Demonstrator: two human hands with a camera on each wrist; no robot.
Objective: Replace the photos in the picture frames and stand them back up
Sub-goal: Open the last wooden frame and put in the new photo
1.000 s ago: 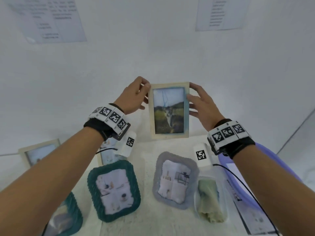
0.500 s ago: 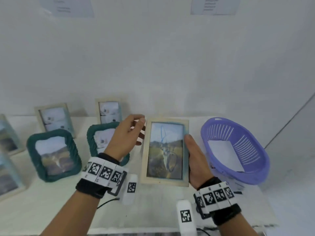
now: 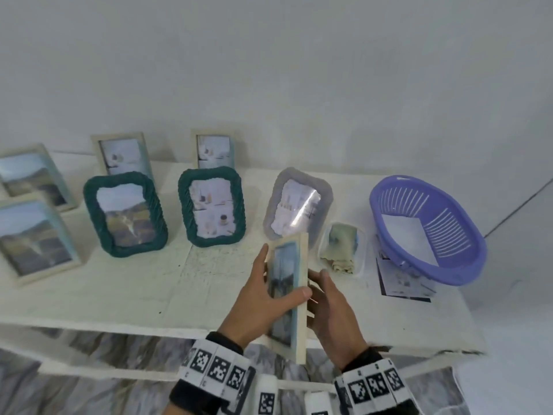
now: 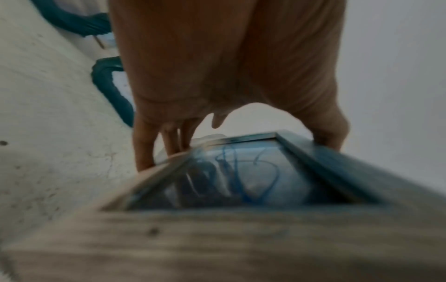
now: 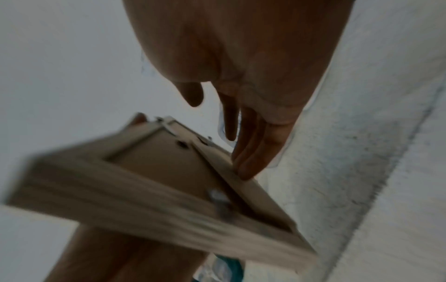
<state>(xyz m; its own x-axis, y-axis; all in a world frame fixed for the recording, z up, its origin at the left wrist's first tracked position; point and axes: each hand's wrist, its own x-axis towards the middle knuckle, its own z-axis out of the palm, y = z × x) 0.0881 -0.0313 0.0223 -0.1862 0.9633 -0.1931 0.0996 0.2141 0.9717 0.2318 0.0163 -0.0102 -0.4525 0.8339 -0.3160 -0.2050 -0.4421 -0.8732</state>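
Observation:
A light wooden picture frame (image 3: 303,259) hangs edge-on above the table's front edge, between both hands. Its glass shows a landscape photo with blue scribbles (image 4: 243,179). My left hand (image 3: 263,295) grips it, thumb across the front and fingers (image 4: 144,152) on the far edge. My right hand (image 3: 329,304) is behind it, and its straight fingers (image 5: 248,162) touch the rim of the frame's back (image 5: 156,162). The backing board with small metal tabs shows in the right wrist view.
On the white table (image 3: 119,295) stand two teal frames (image 3: 125,214) (image 3: 212,206), a grey frame (image 3: 297,205) and several wooden frames (image 3: 36,238). At right are a clear box holding a cloth (image 3: 342,247), a purple basket (image 3: 428,226) and a printed sheet (image 3: 401,283).
The frame came down from in front of the wall to low over the table's front edge and turned from face-on to edge-on. My left thumb now lies across its front.

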